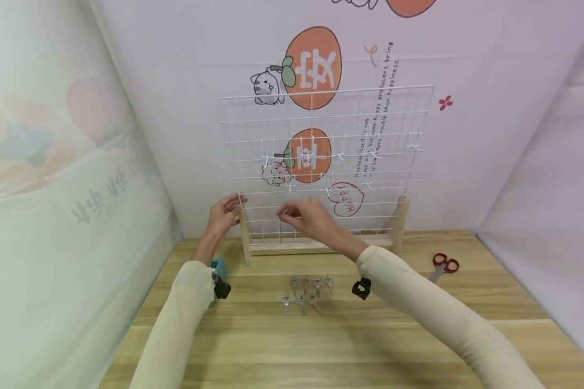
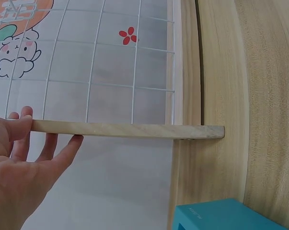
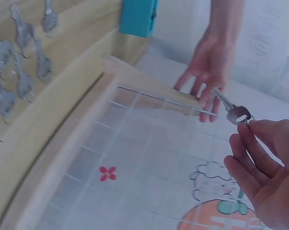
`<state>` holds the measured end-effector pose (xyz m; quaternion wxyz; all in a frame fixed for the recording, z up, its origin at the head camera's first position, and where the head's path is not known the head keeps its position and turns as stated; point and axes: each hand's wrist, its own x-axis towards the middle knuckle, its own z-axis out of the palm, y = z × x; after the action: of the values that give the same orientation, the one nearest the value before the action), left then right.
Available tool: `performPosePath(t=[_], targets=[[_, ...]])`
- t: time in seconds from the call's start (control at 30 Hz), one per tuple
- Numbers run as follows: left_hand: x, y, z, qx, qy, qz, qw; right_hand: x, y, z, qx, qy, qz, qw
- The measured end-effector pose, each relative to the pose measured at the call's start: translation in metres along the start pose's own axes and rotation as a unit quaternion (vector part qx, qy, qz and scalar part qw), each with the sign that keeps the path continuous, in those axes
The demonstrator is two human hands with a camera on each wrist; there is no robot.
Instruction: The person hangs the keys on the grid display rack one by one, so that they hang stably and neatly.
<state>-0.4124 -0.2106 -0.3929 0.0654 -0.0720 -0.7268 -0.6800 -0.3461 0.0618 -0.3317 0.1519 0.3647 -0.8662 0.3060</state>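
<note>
A white wire grid panel (image 1: 321,156) stands on a wooden stand, with small white hooks (image 1: 339,157) clipped on. My left hand (image 1: 232,208) holds the top of the stand's left wooden post (image 2: 130,130), thumb on one side and fingers on the other. My right hand (image 1: 286,213) pinches a silver key (image 3: 233,111) by its head, in front of the lower left of the grid. The key (image 1: 279,231) hangs down from my fingertips. Several more silver keys (image 1: 304,292) lie loose on the table before the stand.
Red-handled scissors (image 1: 444,265) lie on the wooden table (image 1: 418,335) at the right. A teal box (image 2: 216,216) sits by the left post's foot. Fabric walls with cartoon prints close in the back and both sides.
</note>
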Motion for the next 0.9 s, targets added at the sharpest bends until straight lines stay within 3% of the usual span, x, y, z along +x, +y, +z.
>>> performPosePath(t=[0.5, 0.67, 0.9], targets=[[-0.002, -0.005, -0.001, -0.002, 0.005, 0.009, 0.9999, 0.035, -0.031, -0.044, 0.009, 0.085, -0.024, 0.996], [-0.002, -0.004, 0.000, 0.003, 0.007, 0.007, 0.9999, 0.045, -0.038, -0.051, 0.020, 0.116, -0.018, 0.993], [-0.002, -0.002, 0.001, -0.002, 0.004, 0.009, 0.9999, 0.057, -0.041, -0.052, 0.014, 0.123, -0.010, 0.992]])
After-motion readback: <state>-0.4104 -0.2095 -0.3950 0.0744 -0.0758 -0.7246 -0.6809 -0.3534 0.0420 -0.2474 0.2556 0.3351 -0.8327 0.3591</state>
